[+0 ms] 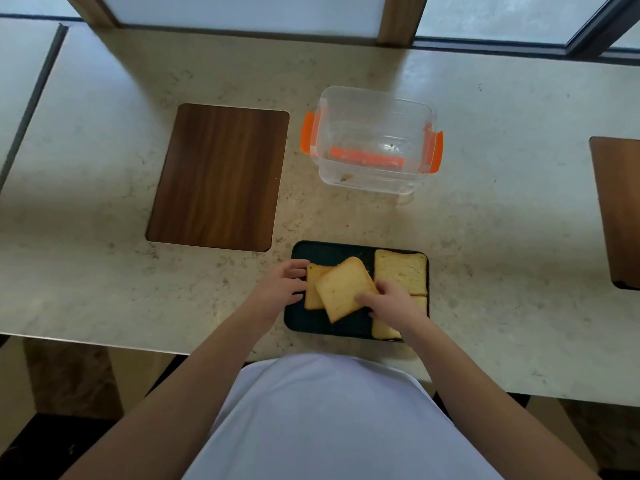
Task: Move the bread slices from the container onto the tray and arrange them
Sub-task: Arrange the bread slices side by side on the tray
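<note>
A dark tray (329,252) lies at the table's near edge with several bread slices on it. My right hand (388,301) pinches a tilted slice (341,289) that overlaps a second slice (313,289) at the tray's left. My left hand (282,284) rests at the tray's left edge with relaxed fingers touching that second slice. A flat slice (400,270) fills the tray's far right corner, and another slice (382,330) shows partly under my right wrist. The clear container (372,140) with orange clips stands behind the tray, holding only crumbs.
A wooden board (218,176) lies on the table to the left of the container. Another wooden board (618,209) sits at the right edge of view. The marble table's front edge runs just below the tray. Windows line the far side.
</note>
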Motion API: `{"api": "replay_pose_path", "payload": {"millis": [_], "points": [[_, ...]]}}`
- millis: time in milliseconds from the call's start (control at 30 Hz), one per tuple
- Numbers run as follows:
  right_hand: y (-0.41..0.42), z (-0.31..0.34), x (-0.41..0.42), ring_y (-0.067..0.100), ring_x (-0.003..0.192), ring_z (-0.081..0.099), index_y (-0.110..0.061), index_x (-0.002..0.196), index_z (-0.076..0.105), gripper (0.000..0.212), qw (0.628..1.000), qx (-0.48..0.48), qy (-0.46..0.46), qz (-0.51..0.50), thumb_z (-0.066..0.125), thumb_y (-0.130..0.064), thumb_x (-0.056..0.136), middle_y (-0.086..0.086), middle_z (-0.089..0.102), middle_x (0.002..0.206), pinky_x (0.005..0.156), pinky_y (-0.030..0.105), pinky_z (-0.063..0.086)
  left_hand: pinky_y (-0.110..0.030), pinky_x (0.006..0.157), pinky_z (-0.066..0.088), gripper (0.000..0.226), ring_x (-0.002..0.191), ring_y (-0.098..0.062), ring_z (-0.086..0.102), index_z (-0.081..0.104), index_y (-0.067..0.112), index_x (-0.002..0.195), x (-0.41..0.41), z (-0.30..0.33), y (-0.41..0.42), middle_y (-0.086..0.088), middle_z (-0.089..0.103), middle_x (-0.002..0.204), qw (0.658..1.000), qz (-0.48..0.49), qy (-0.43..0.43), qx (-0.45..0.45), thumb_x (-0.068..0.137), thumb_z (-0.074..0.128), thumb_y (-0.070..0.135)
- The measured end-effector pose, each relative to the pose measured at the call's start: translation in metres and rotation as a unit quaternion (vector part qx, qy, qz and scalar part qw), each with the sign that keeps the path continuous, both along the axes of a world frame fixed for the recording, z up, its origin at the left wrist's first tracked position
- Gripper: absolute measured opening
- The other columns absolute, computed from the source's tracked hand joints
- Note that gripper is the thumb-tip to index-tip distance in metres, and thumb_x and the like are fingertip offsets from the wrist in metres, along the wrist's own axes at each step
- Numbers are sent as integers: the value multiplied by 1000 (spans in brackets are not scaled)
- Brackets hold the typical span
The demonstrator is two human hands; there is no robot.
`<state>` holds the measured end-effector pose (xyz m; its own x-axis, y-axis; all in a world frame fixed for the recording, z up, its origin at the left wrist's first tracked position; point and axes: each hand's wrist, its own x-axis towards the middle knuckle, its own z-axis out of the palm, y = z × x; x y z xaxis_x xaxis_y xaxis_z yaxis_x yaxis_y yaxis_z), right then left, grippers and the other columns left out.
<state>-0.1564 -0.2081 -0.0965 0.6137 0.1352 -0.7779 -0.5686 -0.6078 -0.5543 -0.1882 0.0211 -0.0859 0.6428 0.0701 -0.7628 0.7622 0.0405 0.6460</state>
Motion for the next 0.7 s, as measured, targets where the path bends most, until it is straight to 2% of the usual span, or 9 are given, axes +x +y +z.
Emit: {"api": "replay_pose_path", "payload": {"millis": [67, 233, 333, 433, 567, 700], "points": [[0, 1, -5, 25, 90, 69, -17, 100, 63, 24, 1000, -5, -1, 7, 69, -35, 86, 9, 70, 97, 86, 47, 58, -33, 93, 51, 41, 112, -18, 58, 56, 19, 130, -7, -3, 5, -7, 56, 128, 1000, -13, 8, 26, 92, 57, 3], [3, 7, -9, 26, 95, 70, -16, 104, 62, 22, 1000, 11, -2, 6, 69, -31, 90, 11, 71, 101, 88, 47, 59, -28, 81, 55, 39, 105, -22, 63, 52, 10, 133, -20, -10, 1, -10, 61, 119, 997, -19, 49, 51, 94, 59, 11], [-1, 14, -9, 16, 91, 72, -15, 108, 63, 21, 998, 58, 9, -20, 69, -27, 92, 7, 73, 101, 82, 35, 62, -32, 80, 58, 28, 98, -26, 66, 56, 8, 123, -22, -11, -5, -15, 65, 109, 997, -7, 54, 50, 95, 56, 9], [-18, 19, -7, 10, 89, 73, -17, 111, 64, 20, 995, 82, 1, -57, 67, -26, 94, 3, 74, 104, 73, 24, 58, -32, 78, 59, 20, 93, -24, 66, 60, 10, 115, -16, -12, -9, -15, 66, 106, 995, -19, 54, 77, 96, 54, 11], [-51, 20, -8, 13, 91, 74, -17, 112, 66, 18, 987, 89, -12, -132, 66, -23, 95, 5, 75, 106, 82, 34, 59, -30, 73, 59, 13, 91, -22, 66, 60, 17, 108, -9, -18, -11, -10, 64, 104, 991, -42, 58, 112, 96, 54, 14], [-70, 15, -13, 14, 88, 73, -16, 108, 66, 17, 991, 39, -10, -125, 66, -27, 95, 8, 75, 107, 72, 30, 56, -27, 69, 56, 13, 91, -20, 65, 59, 19, 108, -5, -21, -12, -6, 62, 104, 988, -67, 54, 129, 97, 54, 15]]}}
